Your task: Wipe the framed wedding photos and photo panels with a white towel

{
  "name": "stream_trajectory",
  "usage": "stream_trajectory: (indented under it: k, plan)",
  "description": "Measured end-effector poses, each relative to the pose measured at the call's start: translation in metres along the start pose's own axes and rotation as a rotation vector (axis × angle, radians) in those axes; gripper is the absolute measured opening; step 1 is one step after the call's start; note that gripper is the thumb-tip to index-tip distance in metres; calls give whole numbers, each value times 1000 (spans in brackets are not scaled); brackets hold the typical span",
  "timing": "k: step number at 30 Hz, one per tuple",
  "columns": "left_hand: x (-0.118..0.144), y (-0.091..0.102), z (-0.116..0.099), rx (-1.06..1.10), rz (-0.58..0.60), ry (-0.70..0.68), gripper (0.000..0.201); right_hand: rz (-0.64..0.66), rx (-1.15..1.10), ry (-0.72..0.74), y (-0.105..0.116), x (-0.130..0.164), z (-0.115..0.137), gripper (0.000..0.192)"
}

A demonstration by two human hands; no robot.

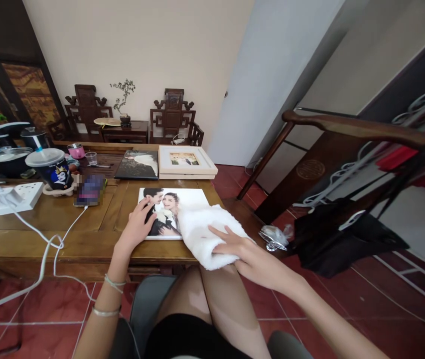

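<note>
Fingers of my left hand (137,227) lie spread and flat on the photo print (167,209), just left of centre in the frame, pressing its lower left corner without curling round anything. My right hand (245,252) sits slightly right of centre, fingers loosely open and laid on top of the white towel (207,232); nothing is pinched between them as far as I can see.

That print lies flat on the wooden table (85,234), near its front edge, with the towel draped over the right part of the print and hanging past the table edge toward my lap.

I judge the print stiff, light and glossy, likely to slide on the wood unless held down, and easy to scratch or smudge; I would grip it by its edges rather than its face. In my judgement the towel is soft, limp and light, best gathered in a loose fistful.

Toward the upper centre lie a dark photo album (137,164) and a framed picture (186,160). At the left are a cup with a straw (50,167), a power strip (18,197) and a phone (89,192).
</note>
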State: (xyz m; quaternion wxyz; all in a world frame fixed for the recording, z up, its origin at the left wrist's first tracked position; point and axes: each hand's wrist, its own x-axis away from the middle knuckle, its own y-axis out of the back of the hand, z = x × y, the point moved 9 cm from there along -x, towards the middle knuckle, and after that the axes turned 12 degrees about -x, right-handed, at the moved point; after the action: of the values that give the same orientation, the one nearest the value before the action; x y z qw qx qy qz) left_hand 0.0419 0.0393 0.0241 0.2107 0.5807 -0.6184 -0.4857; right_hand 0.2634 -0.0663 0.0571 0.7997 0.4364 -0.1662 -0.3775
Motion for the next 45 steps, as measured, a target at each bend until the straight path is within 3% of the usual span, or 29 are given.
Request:
stream_trajectory:
  k: [4, 11, 15, 19, 26, 30, 34, 38, 41, 45]
  plan:
    - [0, 0, -1, -23, 17, -7, 45, -26, -40, 57, 12, -26, -18, 67]
    - [-2, -1, 3, -18, 12, -20, 44, -235, -98, 57, 53, -113, -82, 62]
    - [-3, 0, 4, -17, 7, -14, 44, -292, -101, 39, 60, -134, -92, 61]
    - [-3, 0, 4, -15, 2, -14, 43, -273, -89, 48, 42, -107, -78, 64]
    - [-4, -3, 3, -31, 15, -5, 45, -117, -43, 53, -3, -10, -13, 70]
    - [-3, -2, 1, -40, 24, -16, 44, -31, -30, 44, -9, 4, 4, 68]
    - [-2, -1, 1, -34, 8, -35, 45, -25, -45, 59, 4, -27, -13, 69]
    - [-2, -1, 3, -30, 8, -29, 44, -88, -28, 93, 22, -87, -40, 68]
    - [-3, -2, 4, -22, 19, -20, 44, -177, 39, 20, 34, -129, -61, 68]
    - [-4, -2, 6, -4, 19, -5, 43, -197, 116, -40, 29, -147, -64, 72]
